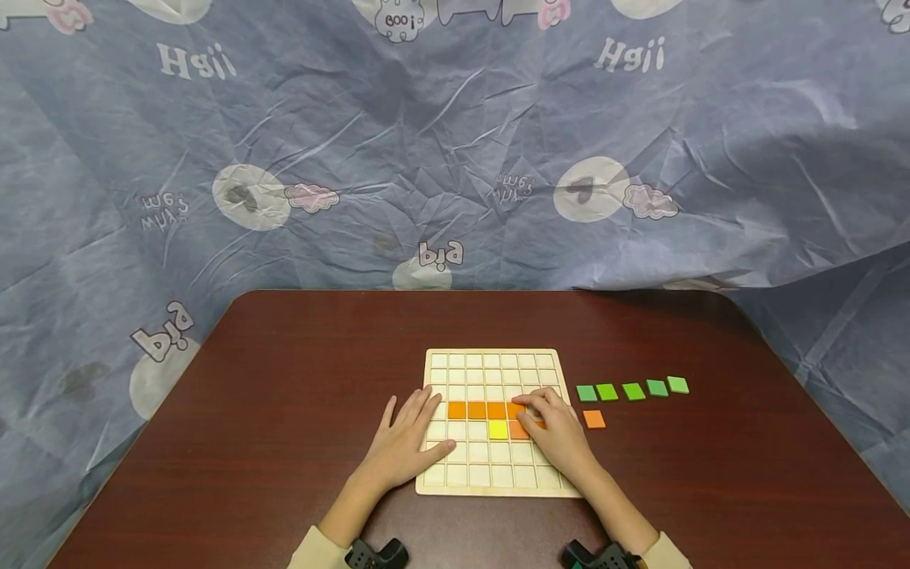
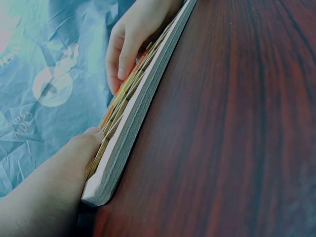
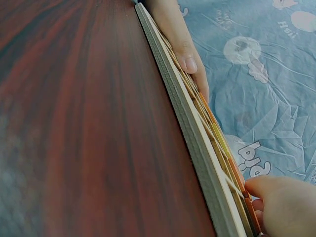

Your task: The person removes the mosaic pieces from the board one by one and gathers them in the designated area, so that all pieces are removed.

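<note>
A pale board (image 1: 478,476) with a grid of shallow square cells lies on the table. A row of darker orange tiles (image 1: 476,410) sits in its middle cells, with a yellow tile (image 1: 498,430) and lighter orange tiles (image 1: 519,430) one row nearer. My right hand (image 1: 558,435) is over the board's right side, thumb and index finger at the edges of the rightmost visible orange tile (image 1: 515,411) in the row; its palm hides the cells beyond. With fingers spread, my left hand (image 1: 405,444) rests on the board's left edge, thumb over the front cells.
Right of the board, several green tiles (image 1: 633,391) lie in a loose row, with a single orange tile (image 1: 594,419) in front of them. The dark wooden table (image 1: 284,379) surrounds the board. Behind the table hangs a blue patterned cloth (image 1: 426,158).
</note>
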Demonstrator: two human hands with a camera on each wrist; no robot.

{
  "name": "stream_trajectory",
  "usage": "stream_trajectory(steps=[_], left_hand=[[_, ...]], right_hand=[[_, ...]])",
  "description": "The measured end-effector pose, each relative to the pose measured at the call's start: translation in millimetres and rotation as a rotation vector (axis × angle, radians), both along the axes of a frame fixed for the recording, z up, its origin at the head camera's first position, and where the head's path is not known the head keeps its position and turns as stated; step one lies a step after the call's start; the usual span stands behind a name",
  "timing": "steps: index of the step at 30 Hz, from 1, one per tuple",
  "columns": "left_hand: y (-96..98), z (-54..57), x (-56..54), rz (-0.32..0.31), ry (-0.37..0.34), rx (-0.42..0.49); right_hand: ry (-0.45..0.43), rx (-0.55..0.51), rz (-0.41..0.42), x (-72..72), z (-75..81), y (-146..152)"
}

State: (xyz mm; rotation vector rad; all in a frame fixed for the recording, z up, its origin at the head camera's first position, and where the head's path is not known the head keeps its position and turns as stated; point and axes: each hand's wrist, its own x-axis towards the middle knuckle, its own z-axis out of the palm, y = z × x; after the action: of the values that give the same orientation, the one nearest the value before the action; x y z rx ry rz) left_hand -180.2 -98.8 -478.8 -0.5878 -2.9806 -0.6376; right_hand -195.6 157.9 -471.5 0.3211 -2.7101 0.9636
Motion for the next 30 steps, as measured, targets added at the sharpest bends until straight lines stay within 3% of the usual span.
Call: stream_trajectory(steps=[30], left_hand=[[-0.8, 1.6, 0.0, -0.003, -0.025, -0.013]], right_hand=[[-0.006, -0.029, 0.021, -0.5, 2.1, -0.5]])
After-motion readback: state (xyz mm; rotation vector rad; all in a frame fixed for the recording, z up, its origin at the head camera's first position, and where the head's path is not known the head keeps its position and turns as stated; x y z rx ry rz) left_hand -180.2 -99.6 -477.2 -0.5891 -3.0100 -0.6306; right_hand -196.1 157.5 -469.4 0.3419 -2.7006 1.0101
